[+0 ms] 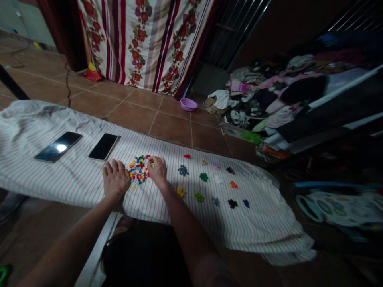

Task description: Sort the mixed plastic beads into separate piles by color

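A heap of small multicoloured pieces (139, 170), too small to name exactly, lies on the striped cloth (119, 191). My left hand (116, 178) rests flat on the cloth at the heap's left edge, fingers stretched out and holding nothing. Over the heap's right edge, my right hand (157, 170) has its fingers bent and drawn together; what they pinch, if anything, is hidden. To the right are small single-colour groups: dark grey (183, 170), red (187, 156), green (204, 177), yellow (181, 191), lime (198, 197), orange (233, 184), black (232, 203) and several others.
Two dark-screened phones, a larger one (59, 147) and a smaller one (104, 146), lie left of the heap. Beyond the cloth, a purple basin (188, 105) stands on the tiled floor near a floral curtain (143, 44). Piled clothes (269, 91) fill the right background.
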Available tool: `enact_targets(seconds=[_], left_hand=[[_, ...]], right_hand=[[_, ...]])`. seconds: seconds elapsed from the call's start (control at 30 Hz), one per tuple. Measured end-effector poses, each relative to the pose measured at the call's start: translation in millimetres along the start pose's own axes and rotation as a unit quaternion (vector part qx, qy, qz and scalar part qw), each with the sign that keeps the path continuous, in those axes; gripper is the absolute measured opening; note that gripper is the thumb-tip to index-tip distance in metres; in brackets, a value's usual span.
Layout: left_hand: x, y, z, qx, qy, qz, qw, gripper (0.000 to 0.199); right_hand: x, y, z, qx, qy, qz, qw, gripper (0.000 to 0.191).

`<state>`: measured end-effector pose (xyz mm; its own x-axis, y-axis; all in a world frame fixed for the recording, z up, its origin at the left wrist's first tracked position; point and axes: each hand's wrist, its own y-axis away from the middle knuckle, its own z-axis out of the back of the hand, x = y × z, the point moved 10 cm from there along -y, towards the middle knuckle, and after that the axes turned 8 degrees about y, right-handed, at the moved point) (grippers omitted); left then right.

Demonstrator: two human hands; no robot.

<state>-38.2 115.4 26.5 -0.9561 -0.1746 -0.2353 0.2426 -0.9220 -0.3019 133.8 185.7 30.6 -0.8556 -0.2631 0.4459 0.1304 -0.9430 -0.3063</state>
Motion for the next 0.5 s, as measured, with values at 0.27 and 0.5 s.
enact_targets(seconds=[0.27, 0.5], left_hand=[[-2.5, 0.8, 5.5, 0.001, 0.009, -0.012, 1.0, 0.057], [-2.4, 2.9, 5.6, -0.015, 0.007, -0.023, 1.0, 0.053]], right_hand=[[-17.4, 16.8, 17.7, -0.017, 0.006, -0.021, 1.0, 0.011], [-53.5, 36.3, 47.2, -0.062, 0.008, -0.045, 0.997, 0.014]])
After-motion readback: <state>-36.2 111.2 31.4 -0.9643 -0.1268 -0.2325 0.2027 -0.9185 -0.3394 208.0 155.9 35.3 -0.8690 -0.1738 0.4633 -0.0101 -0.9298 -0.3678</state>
